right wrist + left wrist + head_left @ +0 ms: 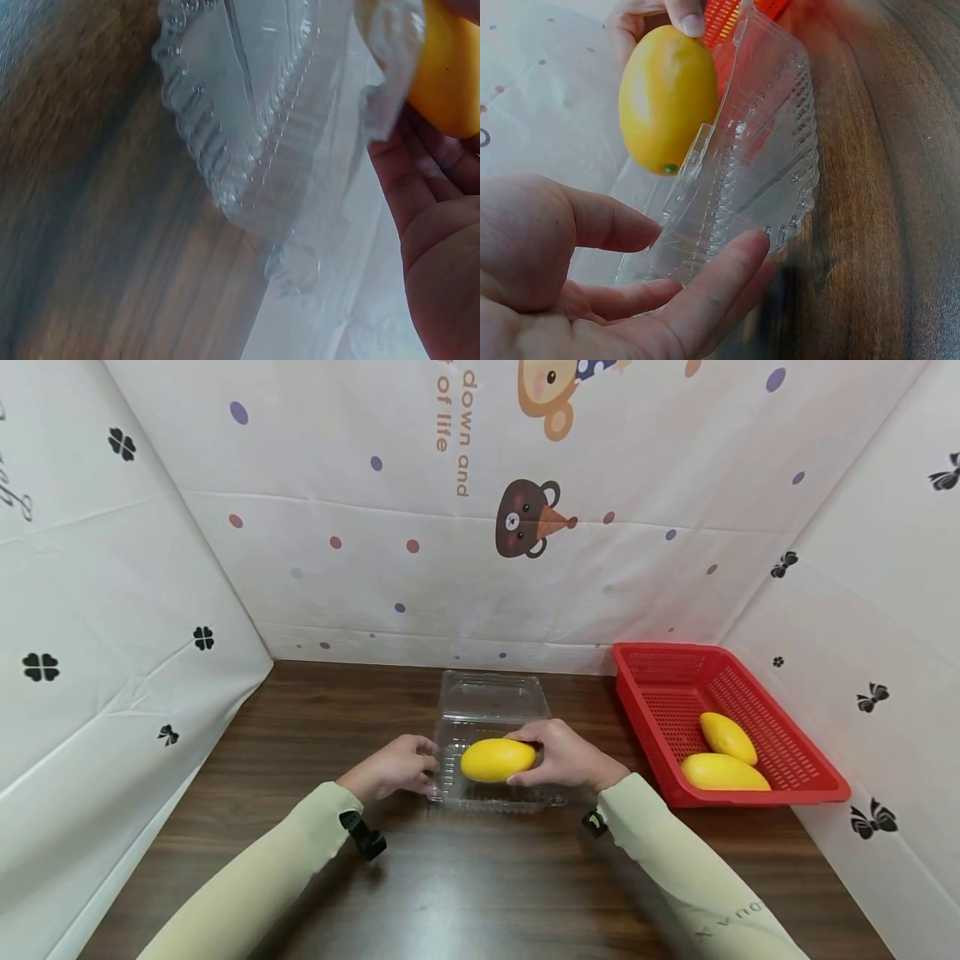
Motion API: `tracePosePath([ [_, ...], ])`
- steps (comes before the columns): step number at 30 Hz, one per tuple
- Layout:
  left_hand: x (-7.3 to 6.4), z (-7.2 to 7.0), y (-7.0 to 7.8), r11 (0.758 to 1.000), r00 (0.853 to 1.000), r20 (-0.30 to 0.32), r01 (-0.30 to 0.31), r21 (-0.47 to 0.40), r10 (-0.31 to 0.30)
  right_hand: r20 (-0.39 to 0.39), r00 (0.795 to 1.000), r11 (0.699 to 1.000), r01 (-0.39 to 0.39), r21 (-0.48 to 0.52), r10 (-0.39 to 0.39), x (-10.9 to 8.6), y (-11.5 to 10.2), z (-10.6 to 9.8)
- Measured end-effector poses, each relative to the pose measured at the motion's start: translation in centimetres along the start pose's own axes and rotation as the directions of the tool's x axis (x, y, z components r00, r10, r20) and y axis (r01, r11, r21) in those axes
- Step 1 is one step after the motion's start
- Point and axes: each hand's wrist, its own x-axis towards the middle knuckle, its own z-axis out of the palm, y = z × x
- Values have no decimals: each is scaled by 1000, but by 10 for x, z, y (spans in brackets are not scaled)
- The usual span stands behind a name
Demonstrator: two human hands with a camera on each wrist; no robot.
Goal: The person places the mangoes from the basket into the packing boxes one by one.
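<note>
A yellow mango point(497, 760) is pinched at its right end by my right hand point(566, 756), which holds it over a clear plastic container point(461, 797). The container's hinged lid point(493, 695) is flipped back, away from me. At the container's left edge is my left hand point(397, 766), thumb and fingers apart and loosely bent. In the left wrist view its fingertips point(754, 244) overlap the container's corner; firm contact is hard to tell. The right wrist view shows the mango point(446, 67) partly hidden behind clear plastic and cut off by the frame.
A red plastic basket point(645, 731) stands on the right of the brown wooden table point(420, 893). In it lie two more yellow mangoes, the farther mango point(727, 737) and the nearer mango point(723, 772). Printed white sheets point(330, 585) wall the back and both sides.
</note>
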Motion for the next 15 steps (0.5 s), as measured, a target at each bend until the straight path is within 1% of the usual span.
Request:
tracePosePath([
  [7, 1, 0, 0, 1000, 1000, -5, 5, 10, -5, 58, 998, 999, -23, 41, 20, 7, -6, 11],
  [15, -1, 1, 1, 1000, 1000, 0, 1, 26, -1, 136, 990, 999, -42, 16, 40, 14, -10, 21],
])
